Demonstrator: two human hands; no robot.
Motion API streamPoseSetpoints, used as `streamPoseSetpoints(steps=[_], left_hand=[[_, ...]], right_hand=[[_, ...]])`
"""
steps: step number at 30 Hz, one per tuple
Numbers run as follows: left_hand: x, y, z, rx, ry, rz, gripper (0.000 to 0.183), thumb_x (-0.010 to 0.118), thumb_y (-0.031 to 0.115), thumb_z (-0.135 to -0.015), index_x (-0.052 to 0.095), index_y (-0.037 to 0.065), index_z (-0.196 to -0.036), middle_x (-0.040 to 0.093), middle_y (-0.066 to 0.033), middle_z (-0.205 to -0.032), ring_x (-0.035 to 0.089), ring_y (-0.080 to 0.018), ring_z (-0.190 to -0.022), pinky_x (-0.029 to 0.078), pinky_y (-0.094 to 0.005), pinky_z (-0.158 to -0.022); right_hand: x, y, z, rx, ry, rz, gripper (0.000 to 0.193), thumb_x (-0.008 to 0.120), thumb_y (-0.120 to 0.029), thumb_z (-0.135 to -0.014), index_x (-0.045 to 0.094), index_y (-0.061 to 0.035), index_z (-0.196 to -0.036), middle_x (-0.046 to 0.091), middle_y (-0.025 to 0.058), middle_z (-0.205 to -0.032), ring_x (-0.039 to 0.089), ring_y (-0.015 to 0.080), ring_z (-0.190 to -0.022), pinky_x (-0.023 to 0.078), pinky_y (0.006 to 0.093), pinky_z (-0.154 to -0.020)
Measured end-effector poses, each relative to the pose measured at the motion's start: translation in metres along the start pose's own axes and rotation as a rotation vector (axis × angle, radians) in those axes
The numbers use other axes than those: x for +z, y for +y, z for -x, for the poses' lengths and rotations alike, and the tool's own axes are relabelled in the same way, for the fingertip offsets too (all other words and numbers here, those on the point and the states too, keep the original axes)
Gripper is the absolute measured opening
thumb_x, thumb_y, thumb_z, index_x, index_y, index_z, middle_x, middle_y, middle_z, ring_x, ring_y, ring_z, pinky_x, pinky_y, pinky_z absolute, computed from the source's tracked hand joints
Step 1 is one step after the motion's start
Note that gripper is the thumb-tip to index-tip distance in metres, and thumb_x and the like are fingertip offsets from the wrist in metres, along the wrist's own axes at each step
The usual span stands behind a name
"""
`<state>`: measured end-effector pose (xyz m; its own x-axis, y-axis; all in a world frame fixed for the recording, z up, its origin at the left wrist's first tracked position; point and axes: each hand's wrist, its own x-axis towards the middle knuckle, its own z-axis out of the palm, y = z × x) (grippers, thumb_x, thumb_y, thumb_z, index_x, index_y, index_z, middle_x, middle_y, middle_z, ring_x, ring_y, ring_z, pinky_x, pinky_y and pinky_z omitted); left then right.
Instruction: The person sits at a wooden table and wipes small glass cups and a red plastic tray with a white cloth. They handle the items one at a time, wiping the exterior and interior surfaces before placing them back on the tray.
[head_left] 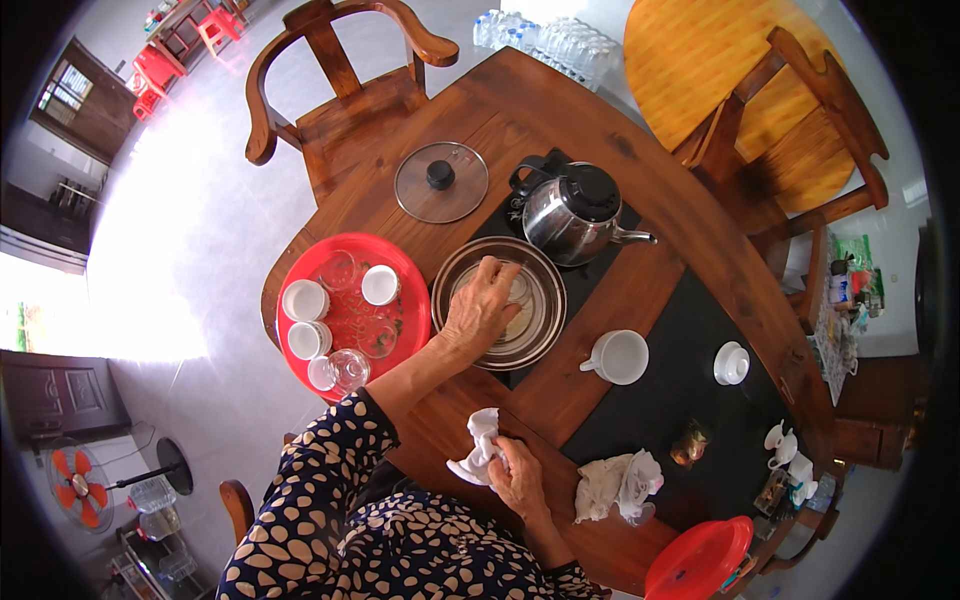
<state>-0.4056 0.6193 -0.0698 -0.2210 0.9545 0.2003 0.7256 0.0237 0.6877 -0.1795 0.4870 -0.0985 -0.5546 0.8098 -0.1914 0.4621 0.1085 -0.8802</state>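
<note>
My left hand (484,308) reaches into a round glass pot (548,338), its fingers curled at what looks like a small clear glass cup (519,291); the grip is partly hidden. My right hand (518,480) holds a crumpled white cloth (482,436) near the table's front edge. Left of the pot, a red round tray (408,292) carries several white cups (305,300) and clear glass cups (350,369). Behind the pot lies a glass lid (465,190) with a black knob. A steel kettle (570,215) with a black lid stands just beyond the pot, spout pointing right.
On the table's right stand a white handled cup (622,358) and a lidded white bowl (732,363). Crumpled plastic bags (612,486), a small wrapped packet (689,444) and a red basin (700,562) lie nearer. Wooden chairs (345,85) surround the wooden table (480,110).
</note>
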Motion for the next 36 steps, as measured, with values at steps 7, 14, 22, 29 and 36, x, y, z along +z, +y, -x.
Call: streamPoseSetpoints(steps=[7, 14, 22, 29, 36], left_hand=[[-0.002, 0.004, 0.004, -0.044, 0.041, 0.007, 0.06, 0.073, 0.007, -0.07, 0.048, 0.006, -0.124, 0.049, -0.0167, -0.113, 0.056, -0.0368, -0.1, 0.049, -0.0424, -0.079], [-0.053, 0.024, 0.054, 0.089, 0.169, -0.012, 0.044, 0.074, 0.013, -0.073, 0.058, 0.007, -0.113, 0.057, -0.0119, -0.106, 0.058, -0.0311, -0.096, 0.05, -0.0389, -0.076], [-0.131, -0.03, 0.162, -0.18, 0.351, -0.255, 0.031, 0.073, 0.011, -0.071, 0.065, 0.008, -0.1, 0.059, -0.0096, -0.093, 0.056, -0.0282, -0.088, 0.047, -0.0384, -0.076], [-0.138, -0.037, 0.192, -0.217, 0.355, -0.229, 0.044, 0.077, 0.012, -0.066, 0.063, 0.012, -0.108, 0.052, -0.0083, -0.103, 0.05, -0.0284, -0.095, 0.046, -0.0387, -0.079], [-0.139, -0.043, 0.19, -0.254, 0.296, -0.194, 0.072, 0.081, 0.031, -0.064, 0.047, 0.009, -0.124, 0.042, -0.0174, -0.123, 0.039, -0.0378, -0.115, 0.036, -0.0494, -0.096]], right_hand=[[0.002, 0.0, -0.001, -0.061, 0.02, 0.009, 0.029, 0.057, -0.004, -0.077, 0.06, -0.0014, -0.107, 0.061, 0.0169, -0.091, 0.061, 0.0313, -0.077, 0.05, 0.0367, -0.065], [0.004, -0.002, 0.004, -0.119, -0.008, 0.161, 0.032, 0.058, -0.004, -0.076, 0.058, -0.0003, -0.108, 0.057, 0.0176, -0.096, 0.057, 0.0318, -0.083, 0.048, 0.0374, -0.07], [0.003, -0.044, 0.003, -0.286, 0.163, 0.586, 0.04, 0.068, -0.023, -0.072, 0.059, -0.008, -0.109, 0.05, 0.0139, -0.113, 0.046, 0.0338, -0.106, 0.036, 0.0466, -0.087], [0.047, -0.1, -0.064, -0.592, 0.122, 0.252, 0.033, 0.067, 0.002, -0.076, 0.061, -0.0072, -0.107, 0.056, 0.0103, -0.096, 0.058, 0.0254, -0.083, 0.05, 0.0339, -0.068], [0.099, -0.101, -0.129, -0.554, 0.169, 0.525, 0.03, 0.068, -0.005, -0.076, 0.063, -0.0105, -0.105, 0.053, 0.0087, -0.09, 0.058, 0.0273, -0.085, 0.049, 0.0377, -0.072]])
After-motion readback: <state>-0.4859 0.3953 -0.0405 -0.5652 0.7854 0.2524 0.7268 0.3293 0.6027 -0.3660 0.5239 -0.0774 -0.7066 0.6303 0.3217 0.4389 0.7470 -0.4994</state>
